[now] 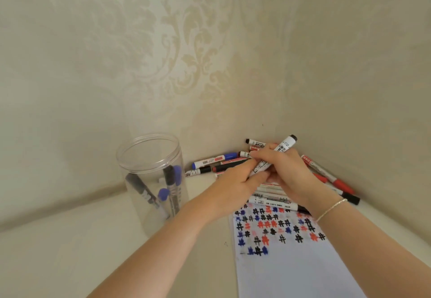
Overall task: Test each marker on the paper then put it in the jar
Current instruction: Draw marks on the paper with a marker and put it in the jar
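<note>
Both hands hold one white marker with a black end (pixel 283 148), tilted up to the right above the pile. My right hand (pixel 285 171) grips its barrel; my left hand (pixel 235 181) pinches its lower end, which is hidden by the fingers. A clear plastic jar (pixel 151 157) stands at the left with several black and blue markers inside. The white paper (pixel 293 262) lies below my hands, its top covered with black, red and blue test marks. A pile of markers (pixel 217 161) lies in the corner behind the hands.
Patterned walls meet in a corner just behind the pile. Red markers (pixel 335 181) lie along the right wall. The white tabletop (pixel 70 251) stretches left of the paper and in front of the jar. A bracelet is on my right wrist.
</note>
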